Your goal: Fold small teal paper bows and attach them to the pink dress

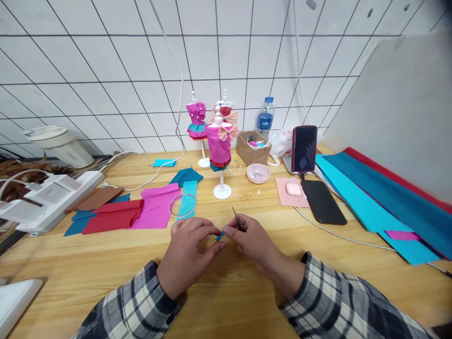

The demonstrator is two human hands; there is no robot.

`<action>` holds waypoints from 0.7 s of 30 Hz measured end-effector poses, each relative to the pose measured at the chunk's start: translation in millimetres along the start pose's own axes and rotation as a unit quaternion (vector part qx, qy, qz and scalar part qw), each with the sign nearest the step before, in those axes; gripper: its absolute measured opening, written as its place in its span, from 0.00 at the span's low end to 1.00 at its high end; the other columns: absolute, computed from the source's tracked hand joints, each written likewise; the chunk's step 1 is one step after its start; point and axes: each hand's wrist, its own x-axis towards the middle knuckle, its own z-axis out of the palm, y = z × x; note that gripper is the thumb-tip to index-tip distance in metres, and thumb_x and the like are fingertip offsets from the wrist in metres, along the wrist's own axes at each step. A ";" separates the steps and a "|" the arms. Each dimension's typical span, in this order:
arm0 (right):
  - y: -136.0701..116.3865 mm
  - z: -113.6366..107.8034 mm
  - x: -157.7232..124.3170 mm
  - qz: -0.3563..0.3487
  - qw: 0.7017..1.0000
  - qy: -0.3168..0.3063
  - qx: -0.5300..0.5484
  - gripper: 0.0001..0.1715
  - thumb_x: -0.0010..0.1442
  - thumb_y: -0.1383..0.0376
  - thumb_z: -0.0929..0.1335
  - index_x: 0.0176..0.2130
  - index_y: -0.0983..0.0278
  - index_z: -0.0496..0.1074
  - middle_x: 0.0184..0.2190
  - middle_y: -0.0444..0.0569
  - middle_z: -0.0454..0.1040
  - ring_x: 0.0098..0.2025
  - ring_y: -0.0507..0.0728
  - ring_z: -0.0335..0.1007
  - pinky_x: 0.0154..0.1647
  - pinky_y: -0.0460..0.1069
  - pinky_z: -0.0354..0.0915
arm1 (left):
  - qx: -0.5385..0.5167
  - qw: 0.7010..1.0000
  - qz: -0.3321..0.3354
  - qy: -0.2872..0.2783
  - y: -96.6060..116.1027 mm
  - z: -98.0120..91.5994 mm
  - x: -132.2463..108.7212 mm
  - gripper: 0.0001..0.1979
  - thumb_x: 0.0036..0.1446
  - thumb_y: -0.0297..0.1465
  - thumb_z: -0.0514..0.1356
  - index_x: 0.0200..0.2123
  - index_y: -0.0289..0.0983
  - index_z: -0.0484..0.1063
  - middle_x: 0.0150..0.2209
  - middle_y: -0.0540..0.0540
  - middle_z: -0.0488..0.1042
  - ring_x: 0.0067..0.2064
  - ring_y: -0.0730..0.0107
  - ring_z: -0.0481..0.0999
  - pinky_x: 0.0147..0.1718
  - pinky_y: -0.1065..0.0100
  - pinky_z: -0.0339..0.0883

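Note:
In front of me, my left hand (192,249) pinches a small folded strip of blue crepe paper (219,236) between thumb and index finger. My right hand (256,242) grips the strip's other end with its fingertips. Tucked in that same hand is a slim metal tool (234,213) with a pointed tip; whether it is scissors or tweezers is hidden by the fingers. Just beyond stands a small dress form (219,146) in a pink paper dress with a peach bow. Past my left hand, a round ring (182,215) lies over light blue paper (187,200).
Pink paper (155,212) and red paper (113,216) lie left. Two more dress forms stand behind, beside a cardboard box (252,150), a bottle (265,115) and a pink bead dish (258,179). Phones (323,201), a cable and long coloured sheets (356,197) occupy the right.

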 end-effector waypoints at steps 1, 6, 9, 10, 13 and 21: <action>1.6 1.3 -0.3 -0.007 1.000 -0.004 -0.005 0.15 0.51 0.57 0.72 0.28 0.64 0.66 0.19 0.36 0.60 0.18 0.45 0.49 0.19 0.44 0.48 | 0.033 0.999 0.004 0.013 1.9 0.0 -0.7 0.07 0.54 0.38 0.62 0.35 0.44 0.76 0.38 0.48 0.76 0.42 0.58 0.73 0.46 0.50 0.55; 2.7 2.9 -2.5 -0.015 0.999 -0.030 -0.026 0.16 0.52 0.55 0.71 0.29 0.64 0.67 0.20 0.37 0.60 0.20 0.46 0.50 0.21 0.44 0.50 | 0.109 0.992 0.045 0.049 6.5 -3.6 -1.8 0.04 0.56 0.33 0.60 0.32 0.45 0.76 0.36 0.49 0.77 0.42 0.59 0.73 0.50 0.46 0.46; -2.5 1.3 -5.4 -0.041 0.996 -0.072 -0.034 0.18 0.51 0.56 0.72 0.38 0.64 0.69 0.21 0.36 0.59 0.22 0.47 0.52 0.23 0.44 0.51 | 0.106 0.992 0.059 0.042 3.5 -4.6 -1.2 0.05 0.56 0.30 0.58 0.32 0.44 0.75 0.35 0.49 0.77 0.41 0.60 0.73 0.49 0.48 0.47; -4.7 0.8 -6.5 -0.053 0.994 -0.090 -0.041 0.22 0.51 0.56 0.73 0.42 0.63 0.69 0.21 0.36 0.59 0.23 0.47 0.53 0.24 0.44 0.51 | 0.100 0.992 0.060 0.041 2.2 -5.0 -1.2 0.06 0.56 0.30 0.58 0.33 0.44 0.75 0.35 0.49 0.78 0.41 0.61 0.73 0.49 0.49 0.48; -10.1 0.0 -9.3 -0.068 0.986 -0.124 -0.086 0.28 0.49 0.58 0.74 0.49 0.63 0.70 0.21 0.36 0.58 0.24 0.48 0.53 0.25 0.44 0.51 | 0.082 0.993 0.069 0.041 -0.8 -6.6 -1.9 0.06 0.55 0.30 0.58 0.32 0.44 0.76 0.36 0.49 0.78 0.40 0.62 0.74 0.51 0.48 0.46; -10.9 -3.3 -6.9 -0.122 0.976 -0.095 -0.153 0.13 0.51 0.59 0.73 0.36 0.63 0.73 0.25 0.40 0.66 0.28 0.50 0.59 0.29 0.45 0.56 | 0.064 0.993 0.097 0.008 1.6 -10.3 -3.4 0.07 0.53 0.27 0.57 0.32 0.44 0.74 0.33 0.52 0.77 0.41 0.61 0.74 0.53 0.46 0.40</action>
